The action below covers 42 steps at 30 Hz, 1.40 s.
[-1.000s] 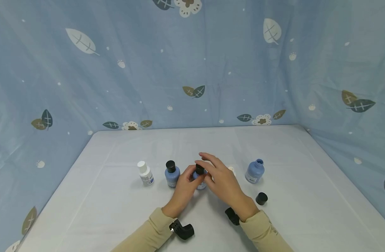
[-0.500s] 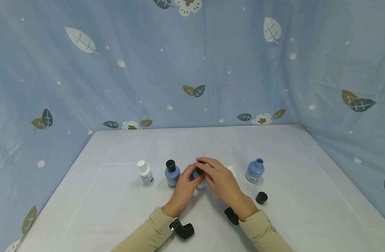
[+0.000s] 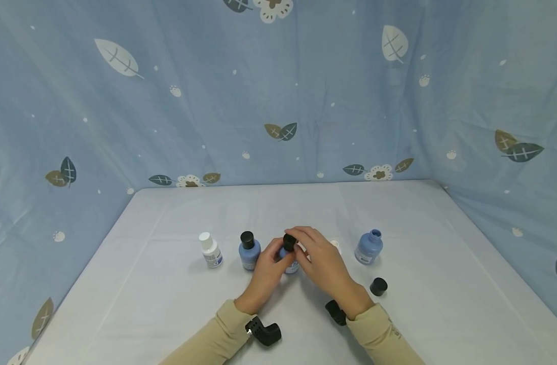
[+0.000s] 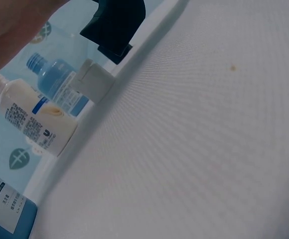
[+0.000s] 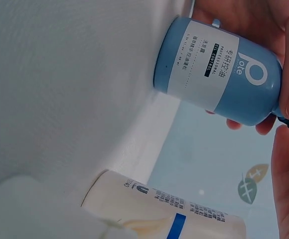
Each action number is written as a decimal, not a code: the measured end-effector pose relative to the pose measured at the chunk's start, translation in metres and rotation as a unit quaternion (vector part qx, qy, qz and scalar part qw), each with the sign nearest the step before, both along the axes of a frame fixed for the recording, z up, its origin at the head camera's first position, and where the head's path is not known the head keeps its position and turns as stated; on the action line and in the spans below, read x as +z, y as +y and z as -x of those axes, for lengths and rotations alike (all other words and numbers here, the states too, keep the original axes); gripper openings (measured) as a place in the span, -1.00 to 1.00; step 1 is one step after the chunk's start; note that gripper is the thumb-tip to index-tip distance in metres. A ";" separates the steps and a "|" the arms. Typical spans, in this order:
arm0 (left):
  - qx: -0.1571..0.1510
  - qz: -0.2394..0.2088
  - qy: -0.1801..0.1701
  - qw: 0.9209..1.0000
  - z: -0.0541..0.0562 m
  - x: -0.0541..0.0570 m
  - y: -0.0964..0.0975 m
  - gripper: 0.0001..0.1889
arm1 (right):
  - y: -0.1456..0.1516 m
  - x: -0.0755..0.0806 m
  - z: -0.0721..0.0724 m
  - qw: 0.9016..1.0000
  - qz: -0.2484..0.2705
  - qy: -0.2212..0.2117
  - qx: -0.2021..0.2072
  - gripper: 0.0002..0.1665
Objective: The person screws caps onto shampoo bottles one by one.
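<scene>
Table [image 3: 146,304], wide and white-clothed, carries all bottles. At its middle, left hand [image 3: 265,274] curls around an upright blue plastic bottle [image 5: 209,72], probably to steady it. Just right, a white plastic bottle [image 4: 37,117] is mostly covered by right hand [image 3: 325,263] in the head view. This hand pinches the round black cap [image 3: 289,243]; some fingertips are hidden.

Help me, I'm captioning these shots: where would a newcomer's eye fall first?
Probably the centre, where the left hand grips a blue bottle and the right hand pinches its black cap. Next, to the right, the uncapped blue bottle, with a loose black cap below it in the head view. Behind hangs a blue leaf-printed cloth.
</scene>
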State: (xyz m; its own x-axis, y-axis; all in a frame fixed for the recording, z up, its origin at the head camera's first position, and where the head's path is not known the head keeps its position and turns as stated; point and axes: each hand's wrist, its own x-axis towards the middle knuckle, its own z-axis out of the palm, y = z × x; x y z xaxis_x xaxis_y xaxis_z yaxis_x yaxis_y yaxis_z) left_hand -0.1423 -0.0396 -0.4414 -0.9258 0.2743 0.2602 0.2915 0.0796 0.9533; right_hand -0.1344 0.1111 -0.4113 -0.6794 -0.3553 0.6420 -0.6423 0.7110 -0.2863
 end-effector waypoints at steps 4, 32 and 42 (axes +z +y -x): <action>-0.001 0.000 0.005 1.000 0.000 -0.002 0.001 -0.69 | 0.002 0.000 0.000 1.000 -0.001 -0.004 0.002 -0.56; -0.007 -0.004 0.016 1.000 -0.001 -0.002 0.003 -0.65 | 0.003 0.002 -0.001 0.999 -0.027 0.002 0.023 -0.57; -0.013 -0.007 0.024 1.000 0.001 -0.005 0.001 -0.67 | 0.002 0.000 0.001 1.000 -0.014 0.012 0.000 -0.61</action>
